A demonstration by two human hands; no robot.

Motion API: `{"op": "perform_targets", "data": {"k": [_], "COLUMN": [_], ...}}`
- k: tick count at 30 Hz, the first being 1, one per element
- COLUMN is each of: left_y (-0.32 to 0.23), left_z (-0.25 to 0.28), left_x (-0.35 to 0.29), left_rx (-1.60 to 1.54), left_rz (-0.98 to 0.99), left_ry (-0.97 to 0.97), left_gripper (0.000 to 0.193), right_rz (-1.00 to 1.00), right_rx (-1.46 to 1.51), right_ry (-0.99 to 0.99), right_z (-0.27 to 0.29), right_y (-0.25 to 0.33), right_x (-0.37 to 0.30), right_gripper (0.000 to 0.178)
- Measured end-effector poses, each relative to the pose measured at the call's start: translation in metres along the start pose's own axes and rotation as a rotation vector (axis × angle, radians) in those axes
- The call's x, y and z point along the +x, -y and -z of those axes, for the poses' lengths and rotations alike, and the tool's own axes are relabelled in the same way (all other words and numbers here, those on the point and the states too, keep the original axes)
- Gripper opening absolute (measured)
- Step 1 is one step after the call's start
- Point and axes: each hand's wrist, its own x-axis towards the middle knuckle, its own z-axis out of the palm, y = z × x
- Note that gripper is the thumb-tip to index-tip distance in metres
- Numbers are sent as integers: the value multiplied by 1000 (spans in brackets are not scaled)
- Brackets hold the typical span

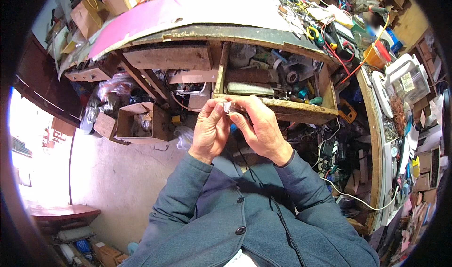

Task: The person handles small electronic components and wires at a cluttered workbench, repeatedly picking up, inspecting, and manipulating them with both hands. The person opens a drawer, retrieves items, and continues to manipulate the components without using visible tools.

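Between my two hands is a small pale metallic or white piece (pixel 229 107), too small to name. My left hand (pixel 210 131) pinches its left side with thumb and fingers. From the right, my right hand (pixel 262 128) closes on the same piece with thumb and forefinger, its other fingers curled. Both hands are raised in front of my chest, close to the near edge of a pulled-out wooden drawer (pixel 296 112). Much of the piece is hidden by my fingers.
The drawer holds rolls of tape, bottles and tools. Beyond it lies a workbench with a white and pink sheet (pixel 188 12). Pliers and wires crowd its right end. A cardboard box (pixel 123 134) sits at the left, and a red-topped stool (pixel 63 212) stands lower left.
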Motion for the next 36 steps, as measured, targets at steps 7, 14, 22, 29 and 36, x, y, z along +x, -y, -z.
{"op": "perform_targets", "data": {"k": [7,14,22,29,36], "left_y": [3,4,10,11,9], "left_z": [3,4,0,-10,-15], "left_x": [-1,-4,-9,-10,-11], "left_rx": [111,182,154,170,163], "left_rz": [-62,-97,-118,-176,-203], "left_ry": [10,27,-42,-47,-58], "left_gripper": [12,13,16,17,12], "right_rz": [3,4,-35,-62,-89], "right_rx": [48,66,142,191,260], "right_ry": [-28,5,-56,-75,-103], "right_z": [-2,0,-10,-14,-21], "right_y": [-2,-7,-7,-2,0], "right_x": [-1,-4,-7,-6,-6], "right_gripper": [30,27,25,25,25]}}
